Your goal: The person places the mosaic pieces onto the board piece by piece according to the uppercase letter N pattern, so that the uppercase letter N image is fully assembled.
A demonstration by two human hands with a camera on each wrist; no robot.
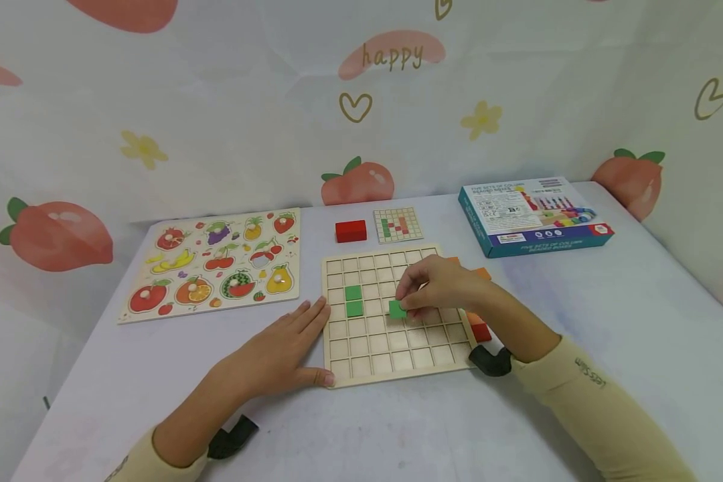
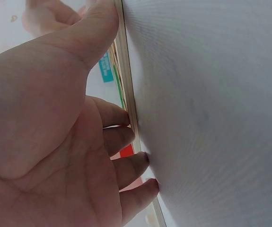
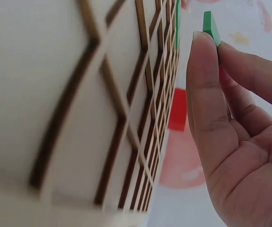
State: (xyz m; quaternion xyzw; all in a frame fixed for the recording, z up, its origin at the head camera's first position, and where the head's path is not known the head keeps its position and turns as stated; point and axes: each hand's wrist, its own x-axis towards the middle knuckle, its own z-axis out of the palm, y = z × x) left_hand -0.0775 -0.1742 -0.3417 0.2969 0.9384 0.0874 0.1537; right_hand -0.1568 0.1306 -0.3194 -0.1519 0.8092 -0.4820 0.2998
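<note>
A wooden grid board (image 1: 359,368) lies on the table, with two green square tiles (image 1: 353,300) set one below the other in its left part. My right hand (image 1: 436,286) pinches another green tile (image 1: 397,309) between thumb and fingers over the middle of the board. In the right wrist view this tile (image 3: 211,26) sticks up past the fingertips, above the grid. My left hand (image 1: 277,351) rests at the board's left edge with fingers extended, thumb by the near corner. The left wrist view shows its fingers (image 2: 131,168) along the board's side (image 2: 132,109).
Behind the board are a red block (image 1: 351,231) and a small pattern card (image 1: 398,225). A fruit peg puzzle (image 1: 183,268) lies at the left. A teal-edged box (image 1: 533,214) sits back right. Orange and red pieces (image 1: 479,328) lie partly hidden under the right forearm.
</note>
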